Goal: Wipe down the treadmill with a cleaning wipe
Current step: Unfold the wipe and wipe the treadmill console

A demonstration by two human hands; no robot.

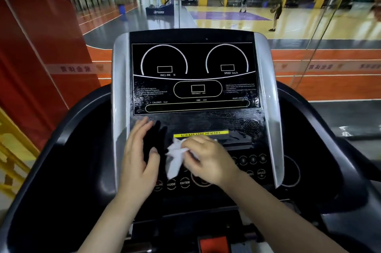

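Right hand [208, 160] pinches one crumpled white wipe [175, 157] against the treadmill console [195, 121], just below the yellow strip [201, 134]; wipe's long axis runs near-vertical, loose tail toward the buttons [178, 183]. Left hand [139, 160] loose, fingers straight, beside the wipe. Two dial graphics above.

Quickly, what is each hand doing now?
Left hand: open, fingers straight, on the console.
Right hand: closed, gripping the white wipe.
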